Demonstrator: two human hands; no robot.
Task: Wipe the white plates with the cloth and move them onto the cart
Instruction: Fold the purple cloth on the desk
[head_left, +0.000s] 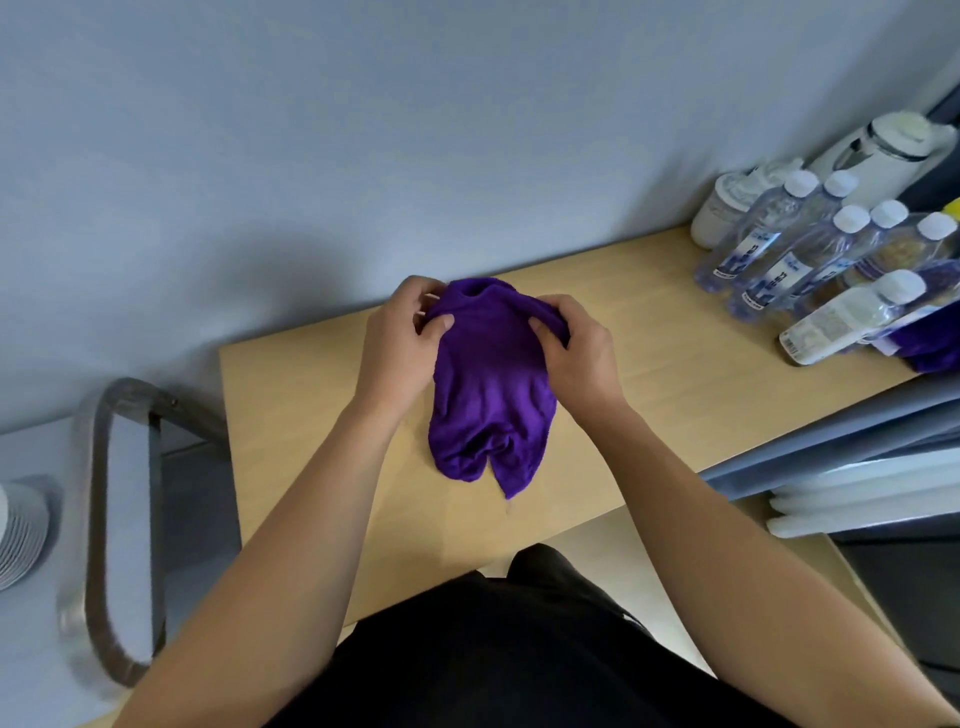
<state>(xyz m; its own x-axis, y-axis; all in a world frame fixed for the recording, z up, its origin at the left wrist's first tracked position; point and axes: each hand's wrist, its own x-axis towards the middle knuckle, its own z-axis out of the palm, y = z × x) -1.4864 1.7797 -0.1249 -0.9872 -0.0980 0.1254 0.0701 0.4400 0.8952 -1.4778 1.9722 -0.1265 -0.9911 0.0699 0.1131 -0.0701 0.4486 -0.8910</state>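
Note:
A purple cloth (488, 395) hangs over the middle of the wooden table (311, 415), its lower end touching the tabletop. My left hand (402, 338) grips its upper left edge, thumb on the fabric. My right hand (576, 348) grips the upper right edge. A thin white edge shows between my left fingers; what it is cannot be told. A stack of white plates (18, 535) sits at the far left edge on the cart (124, 519), below the cart's metal handle.
Several water bottles (810, 260) crowd the table's back right corner, with a white kettle (883, 150) behind them and another purple cloth (935, 348) beside them. White trays (857, 493) lie on a lower shelf at right. A grey wall backs the table.

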